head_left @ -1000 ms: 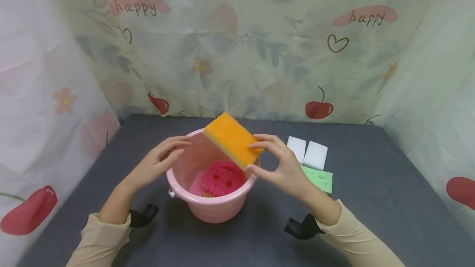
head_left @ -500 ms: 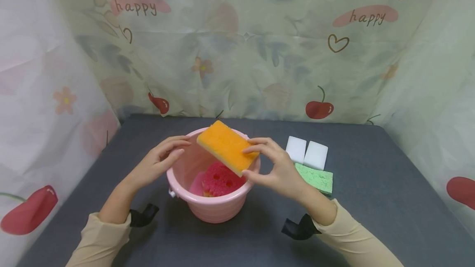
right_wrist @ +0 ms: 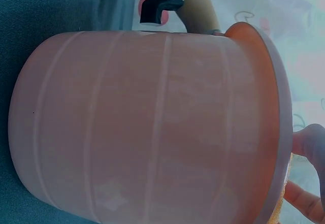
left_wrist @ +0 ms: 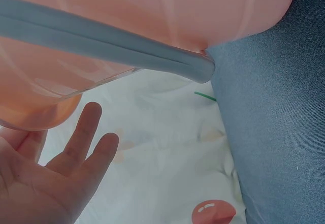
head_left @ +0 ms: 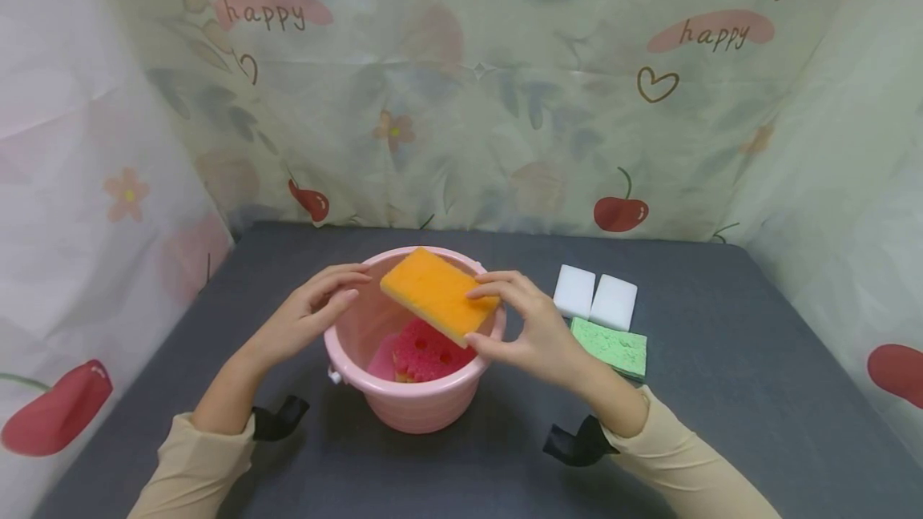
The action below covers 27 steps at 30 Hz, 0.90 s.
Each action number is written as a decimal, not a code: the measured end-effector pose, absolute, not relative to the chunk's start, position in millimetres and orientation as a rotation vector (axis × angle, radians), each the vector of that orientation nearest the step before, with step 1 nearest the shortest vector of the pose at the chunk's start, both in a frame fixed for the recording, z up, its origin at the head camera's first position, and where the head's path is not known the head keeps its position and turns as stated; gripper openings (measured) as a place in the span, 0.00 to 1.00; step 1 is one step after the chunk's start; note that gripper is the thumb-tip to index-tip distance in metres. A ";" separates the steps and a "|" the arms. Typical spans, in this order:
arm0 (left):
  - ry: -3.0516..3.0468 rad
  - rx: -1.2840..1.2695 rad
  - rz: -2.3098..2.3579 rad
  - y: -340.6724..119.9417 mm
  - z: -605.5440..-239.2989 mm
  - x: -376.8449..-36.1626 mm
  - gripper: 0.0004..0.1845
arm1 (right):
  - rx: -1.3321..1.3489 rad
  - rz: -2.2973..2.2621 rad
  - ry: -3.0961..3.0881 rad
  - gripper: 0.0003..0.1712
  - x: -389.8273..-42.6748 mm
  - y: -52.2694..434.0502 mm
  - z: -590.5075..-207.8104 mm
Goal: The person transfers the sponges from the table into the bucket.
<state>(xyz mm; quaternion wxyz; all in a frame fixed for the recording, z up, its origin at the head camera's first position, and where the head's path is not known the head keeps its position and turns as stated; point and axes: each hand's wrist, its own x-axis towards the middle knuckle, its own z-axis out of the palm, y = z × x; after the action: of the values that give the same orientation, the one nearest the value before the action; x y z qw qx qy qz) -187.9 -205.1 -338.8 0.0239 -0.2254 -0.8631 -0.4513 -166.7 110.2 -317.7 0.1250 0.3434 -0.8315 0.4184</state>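
A pink bucket [head_left: 418, 413] stands on the dark table, with a round pink sponge [head_left: 421, 355] with holes inside it. Between thumb and fingers, my right hand [head_left: 544, 331] pinches the near right end of an orange rectangular sponge [head_left: 436, 291]. That sponge is tilted over the mouth of the bucket and covers part of the round one. My left hand [head_left: 306, 315] is at the bucket's left rim with fingers relaxed; in the left wrist view its fingers [left_wrist: 89, 132] extend beside the rim. Whether they touch it cannot be told.
To the right of the bucket lie two white sponge blocks [head_left: 613, 301] side by side, with a green sponge [head_left: 613, 347] in front of them. A patterned curtain [head_left: 476, 118] rises behind the table [head_left: 721, 391] and on both sides. A grey bar [left_wrist: 101, 38] crosses the bucket's side.
My right hand has moved down and to the left with the orange sponge, bringing it lower over the bucket. The green sponge shows more fully. My left hand has stayed in place.
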 end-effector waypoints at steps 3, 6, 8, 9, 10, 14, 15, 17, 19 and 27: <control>-2.663 -0.706 -1.402 -205.3 -339.0 -188.2 0.17 | 0.992 1.202 -2.435 0.24 -168.0 108.9 -318.4; -2.652 -0.717 -1.406 -205.3 -339.2 -188.3 0.17 | 0.994 1.187 -2.440 0.24 -169.2 107.4 -318.9; -2.647 -0.722 -1.404 -205.3 -339.3 -188.3 0.17 | 1.000 1.186 -2.442 0.24 -169.8 106.1 -318.8; -2.644 -0.724 -1.403 -205.2 -339.3 -188.3 0.16 | 1.004 1.185 -2.444 0.24 -170.0 105.4 -318.7; -2.642 -0.725 -1.402 -205.2 -339.4 -188.3 0.16 | 1.009 1.186 -2.444 0.24 -170.3 104.7 -318.6; -2.647 -0.717 -1.395 -205.0 -339.4 -188.2 0.16 | 1.011 1.189 -2.454 0.24 -171.9 102.7 -318.6; -2.649 -0.714 -1.392 -205.0 -339.3 -188.1 0.16 | 1.010 1.189 -2.457 0.24 -172.1 102.4 -318.6; -2.654 -0.710 -1.390 -205.0 -339.3 -188.1 0.16 | 1.006 1.189 -2.464 0.24 -172.7 101.9 -318.6; -2.656 -0.708 -1.390 -205.0 -339.2 -188.0 0.16 | 1.000 1.187 -2.475 0.24 -173.6 101.6 -318.9; -2.659 -0.702 -1.414 -204.5 -339.5 -187.5 0.17 | 0.998 1.160 -2.507 0.25 -176.3 99.6 -318.3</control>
<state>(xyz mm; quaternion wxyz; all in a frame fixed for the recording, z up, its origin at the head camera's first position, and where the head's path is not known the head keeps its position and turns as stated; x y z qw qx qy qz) -187.5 -204.5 -339.5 0.0245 -0.2270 -0.8597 -0.4570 -176.3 99.6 -318.3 0.1019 0.3379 -0.8492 0.3929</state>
